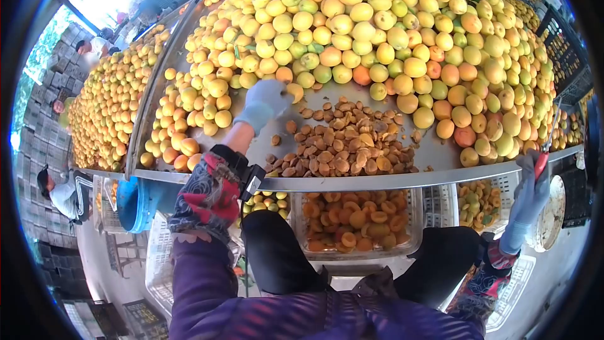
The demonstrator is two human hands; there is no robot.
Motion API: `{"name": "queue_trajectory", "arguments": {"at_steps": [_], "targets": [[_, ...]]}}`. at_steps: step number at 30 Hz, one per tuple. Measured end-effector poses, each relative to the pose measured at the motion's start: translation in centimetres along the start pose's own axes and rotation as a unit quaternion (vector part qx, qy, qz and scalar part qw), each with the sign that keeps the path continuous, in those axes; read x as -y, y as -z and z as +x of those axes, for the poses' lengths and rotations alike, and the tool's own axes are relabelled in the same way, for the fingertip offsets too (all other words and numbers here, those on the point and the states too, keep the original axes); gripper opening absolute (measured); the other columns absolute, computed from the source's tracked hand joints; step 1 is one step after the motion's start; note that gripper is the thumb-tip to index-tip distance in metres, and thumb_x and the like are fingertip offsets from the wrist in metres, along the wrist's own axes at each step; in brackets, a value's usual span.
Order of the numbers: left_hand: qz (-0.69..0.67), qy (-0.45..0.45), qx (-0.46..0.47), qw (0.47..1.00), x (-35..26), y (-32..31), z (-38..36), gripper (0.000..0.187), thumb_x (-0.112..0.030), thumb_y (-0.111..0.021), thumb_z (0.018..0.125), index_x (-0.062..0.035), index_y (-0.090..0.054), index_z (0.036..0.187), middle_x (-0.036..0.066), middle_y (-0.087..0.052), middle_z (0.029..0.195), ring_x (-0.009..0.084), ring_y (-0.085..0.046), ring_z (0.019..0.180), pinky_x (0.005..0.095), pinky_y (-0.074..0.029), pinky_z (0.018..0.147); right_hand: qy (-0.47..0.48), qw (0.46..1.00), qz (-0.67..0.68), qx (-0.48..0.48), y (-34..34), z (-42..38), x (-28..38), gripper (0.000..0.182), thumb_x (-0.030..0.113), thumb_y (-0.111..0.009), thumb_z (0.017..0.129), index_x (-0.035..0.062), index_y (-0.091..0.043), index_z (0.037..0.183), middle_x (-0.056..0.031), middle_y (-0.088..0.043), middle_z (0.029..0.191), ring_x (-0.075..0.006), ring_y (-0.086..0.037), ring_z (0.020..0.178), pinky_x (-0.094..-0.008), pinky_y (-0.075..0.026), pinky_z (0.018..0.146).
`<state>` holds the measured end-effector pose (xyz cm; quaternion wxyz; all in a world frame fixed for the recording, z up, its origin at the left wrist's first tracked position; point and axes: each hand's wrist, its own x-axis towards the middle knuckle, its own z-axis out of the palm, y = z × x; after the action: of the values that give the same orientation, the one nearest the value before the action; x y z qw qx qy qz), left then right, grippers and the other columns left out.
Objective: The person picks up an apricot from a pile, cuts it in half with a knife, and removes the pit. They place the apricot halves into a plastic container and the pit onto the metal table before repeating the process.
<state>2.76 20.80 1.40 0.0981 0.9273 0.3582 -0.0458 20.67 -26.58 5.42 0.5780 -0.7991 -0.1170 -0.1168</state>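
My left hand (264,102), in a pale glove, reaches over the metal table (352,182). Its closed fingers are at a yellow fruit (294,92) by the front of the large fruit heap (352,19). My right hand (531,179), also gloved, is wrapped round the red handle of a knife (541,162) at the table's right front edge, blade pointing up. Between the hands, a pile of brown pits (352,141) lies on the metal. Below the edge, a crate of halved orange fruit (355,255) stands between my knees.
A second fruit heap (113,101) lies beyond a metal divider at the left. Under the table edge are a blue bucket (129,204), white crates (160,258) and a round white container (548,214). A person (63,195) sits at the far left; others are behind.
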Motion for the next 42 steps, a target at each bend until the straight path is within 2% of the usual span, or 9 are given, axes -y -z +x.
{"name": "queue_trajectory", "arguments": {"at_steps": [3, 5, 9, 14, 18, 25, 30, 37, 42], "targets": [[-0.012, -0.017, -0.074, 0.997, 1.9, -0.5, -2.2, 0.018, -0.020, -0.069, 0.074, -0.0072, -0.065, 0.086, 0.012, -0.063, 0.086, 0.0306, -0.061, 0.085, 0.0400, -0.049, 0.073, 0.051, 0.994, 0.083, 0.044, -3.9, -0.2, 2.2, 0.023, 0.004, -0.054, 0.089, -0.0009, -0.057, 0.111, -0.0052, -0.064, 0.089, 0.0020, -0.036, 0.049, -0.0147, -0.024, 0.042], [-0.112, -0.055, -0.251, 0.960, 4.2, -1.1, -2.8, 0.020, -0.021, -0.069, 0.075, -0.0077, -0.065, 0.089, 0.012, -0.062, 0.087, 0.0322, -0.060, 0.085, 0.0396, -0.049, 0.074, 0.015, 0.990, 0.128, 0.053, -6.7, -0.9, 3.9, 0.021, 0.004, -0.056, 0.088, -0.0016, -0.057, 0.108, -0.0048, -0.063, 0.081, 0.0006, -0.037, 0.049, -0.0152, -0.024, 0.040], [0.001, -0.044, -0.335, 0.941, 8.8, -0.2, -3.2, 0.028, -0.021, -0.069, 0.076, -0.0082, -0.063, 0.100, 0.013, -0.061, 0.090, 0.0330, -0.060, 0.083, 0.0401, -0.049, 0.075, -0.030, 0.966, 0.242, 0.089, -10.9, -1.9, 0.5, 0.017, 0.008, -0.057, 0.089, 0.0008, -0.059, 0.103, -0.0023, -0.059, 0.071, -0.0004, -0.038, 0.048, -0.0156, -0.024, 0.041], [-0.177, 0.168, -0.286, 0.927, 17.4, 2.0, -2.8, 0.052, -0.028, -0.069, 0.078, -0.0044, -0.053, 0.122, 0.017, -0.056, 0.121, 0.0310, -0.055, 0.111, 0.0379, -0.046, 0.089, -0.050, 0.985, 0.164, 0.029, -13.1, -2.7, -1.1, 0.017, 0.014, -0.058, 0.090, 0.0023, -0.060, 0.102, -0.0004, -0.056, 0.066, -0.0018, -0.037, 0.048, -0.0167, -0.027, 0.044], [-0.492, 0.079, -0.279, 0.821, 23.5, 0.5, -0.8, 0.064, -0.029, -0.067, 0.085, -0.0008, -0.040, 0.136, 0.015, -0.049, 0.132, 0.0250, -0.048, 0.119, 0.0321, -0.043, 0.094, -0.038, 0.988, 0.149, 0.030, -14.6, -3.1, -2.1, 0.018, 0.015, -0.056, 0.091, 0.0013, -0.058, 0.104, -0.0013, -0.056, 0.067, -0.0006, -0.035, 0.046, -0.0165, -0.024, 0.043], [-0.503, -0.012, -0.209, 0.839, 21.2, 3.3, 3.5, 0.070, -0.032, -0.067, 0.085, 0.0009, -0.035, 0.139, 0.017, -0.046, 0.134, 0.0236, -0.044, 0.124, 0.0320, -0.038, 0.100, -0.055, 0.990, 0.100, 0.080, -16.2, -3.9, -2.4, 0.020, 0.011, -0.053, 0.092, 0.0010, -0.056, 0.109, -0.0016, -0.054, 0.067, 0.0006, -0.031, 0.043, -0.0158, -0.023, 0.040], [-0.283, 0.036, -0.209, 0.936, 22.2, 4.2, 9.0, 0.055, -0.041, -0.068, 0.082, -0.0082, -0.056, 0.124, 0.013, -0.062, 0.114, 0.0220, -0.058, 0.106, 0.0323, -0.045, 0.089, -0.013, 0.991, 0.087, 0.105, -16.5, -4.1, -2.7, 0.027, 0.007, -0.051, 0.091, -0.0037, -0.052, 0.115, -0.0027, -0.055, 0.079, -0.0015, -0.044, 0.057, -0.0142, -0.028, 0.043], [-0.151, 0.075, -0.297, 0.940, 20.1, 2.7, 6.4, 0.036, -0.027, -0.073, 0.078, -0.0053, -0.063, 0.105, 0.005, -0.064, 0.089, 0.0154, -0.058, 0.082, 0.0287, -0.047, 0.078, -0.036, 0.990, 0.040, 0.127, -15.9, -3.6, -3.4, 0.028, 0.006, -0.049, 0.090, -0.0040, -0.052, 0.116, -0.0022, -0.056, 0.078, -0.0011, -0.044, 0.057, -0.0143, -0.028, 0.043], [-0.268, 0.008, -0.248, 0.931, 19.9, 1.6, 5.5, 0.033, -0.035, -0.071, 0.075, -0.0085, -0.071, 0.095, 0.010, -0.067, 0.091, 0.0232, -0.062, 0.088, 0.0318, -0.049, 0.077, -0.057, 0.988, 0.044, 0.139, -16.0, -3.4, -3.2, 0.025, 0.008, -0.051, 0.090, -0.0016, -0.054, 0.113, -0.0029, -0.056, 0.074, -0.0009, -0.040, 0.050, -0.0151, -0.026, 0.041]]}}
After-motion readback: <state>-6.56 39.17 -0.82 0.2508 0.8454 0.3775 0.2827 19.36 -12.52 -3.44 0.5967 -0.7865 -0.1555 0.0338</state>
